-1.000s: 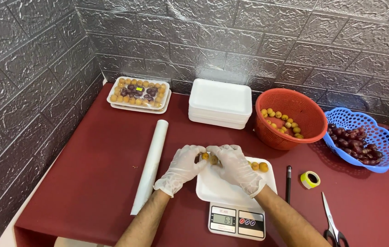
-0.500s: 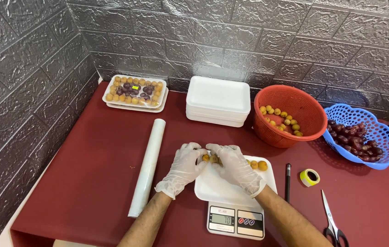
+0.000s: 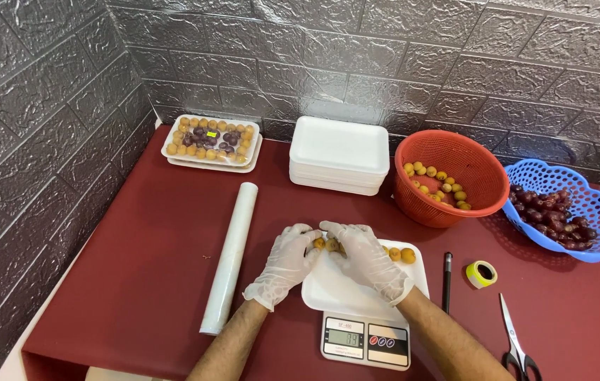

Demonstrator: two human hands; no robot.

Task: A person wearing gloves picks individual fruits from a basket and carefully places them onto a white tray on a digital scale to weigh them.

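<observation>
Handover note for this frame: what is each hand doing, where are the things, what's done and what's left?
Left hand and right hand, both gloved, meet over the far edge of the white foam tray on the kitchen scale, fingers on small yellow fruits.
Done: a short row of fruits lies along that edge.
Left: most of the tray is bare.
Supplies: yellow fruits in the red basket, dark fruits in the blue basket, spare trays, a filled tray at the back.
</observation>
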